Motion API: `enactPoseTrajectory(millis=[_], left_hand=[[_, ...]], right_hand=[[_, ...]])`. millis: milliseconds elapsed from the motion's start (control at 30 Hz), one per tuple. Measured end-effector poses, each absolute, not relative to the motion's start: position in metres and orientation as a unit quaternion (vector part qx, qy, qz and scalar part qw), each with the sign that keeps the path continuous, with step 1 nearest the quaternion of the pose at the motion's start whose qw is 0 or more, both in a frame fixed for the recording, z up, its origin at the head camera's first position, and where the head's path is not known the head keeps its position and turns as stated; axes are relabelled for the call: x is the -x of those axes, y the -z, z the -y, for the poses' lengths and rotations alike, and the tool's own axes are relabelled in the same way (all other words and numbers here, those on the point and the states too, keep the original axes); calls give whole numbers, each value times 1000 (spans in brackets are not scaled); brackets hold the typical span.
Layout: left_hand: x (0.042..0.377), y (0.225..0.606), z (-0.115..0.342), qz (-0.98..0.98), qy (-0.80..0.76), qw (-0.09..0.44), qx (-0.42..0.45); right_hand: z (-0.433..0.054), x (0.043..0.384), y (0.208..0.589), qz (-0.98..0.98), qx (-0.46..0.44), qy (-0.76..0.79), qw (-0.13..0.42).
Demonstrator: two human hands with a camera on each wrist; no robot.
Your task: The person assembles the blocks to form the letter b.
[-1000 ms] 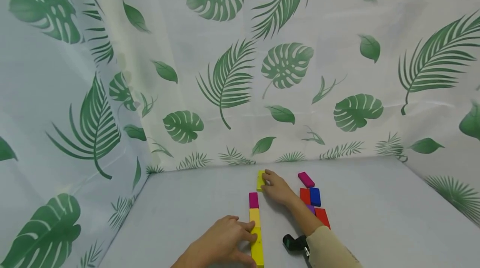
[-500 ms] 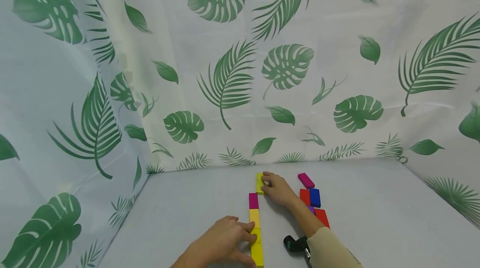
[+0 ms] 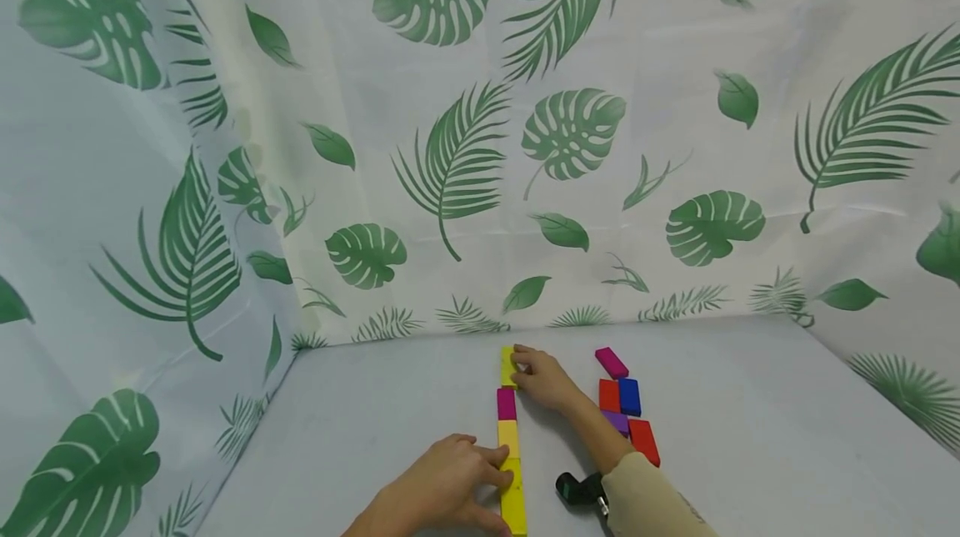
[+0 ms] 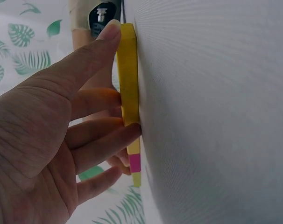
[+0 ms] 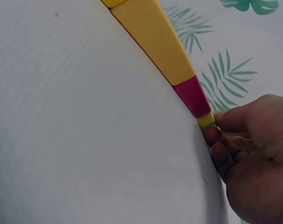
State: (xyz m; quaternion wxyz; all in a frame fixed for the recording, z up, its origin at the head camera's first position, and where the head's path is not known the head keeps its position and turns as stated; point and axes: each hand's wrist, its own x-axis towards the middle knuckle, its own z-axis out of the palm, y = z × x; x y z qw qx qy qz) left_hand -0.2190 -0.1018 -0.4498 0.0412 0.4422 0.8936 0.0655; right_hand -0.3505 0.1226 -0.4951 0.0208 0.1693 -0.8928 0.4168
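Note:
A straight row of blocks runs away from me on the white table. Nearest is a bright yellow block (image 3: 513,505), followed by an orange-yellow block (image 3: 508,437) and a magenta block (image 3: 507,404). My left hand (image 3: 453,483) holds the nearest one, thumb at its near end and fingers along its side and top, as the left wrist view shows. At the far end my right hand (image 3: 546,380) pinches another yellow block (image 3: 507,366). In the right wrist view this yellow block (image 5: 206,120) lines up against the magenta one, partly covered by the fingertips.
Right of the row lie loose blocks: a magenta one (image 3: 612,363), a red one (image 3: 609,395) beside a blue one (image 3: 629,396), a purple one (image 3: 617,423) and another red one (image 3: 643,442). A black device (image 3: 579,489) sits at my right wrist. A leaf-print curtain (image 3: 465,287) stands behind the table.
My right hand has moved left and slightly nearer with the far yellow block, bringing it from the row's right side to the magenta block's far end. My left hand stays put.

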Motion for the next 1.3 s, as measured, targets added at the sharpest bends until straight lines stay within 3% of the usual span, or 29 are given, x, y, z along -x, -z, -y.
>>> enactPoseTrajectory(millis=[1300], left_hand=[[222,450,103,-892,-72,43,-445]], right_hand=[[-116,344,495,895,-198,-399,10]])
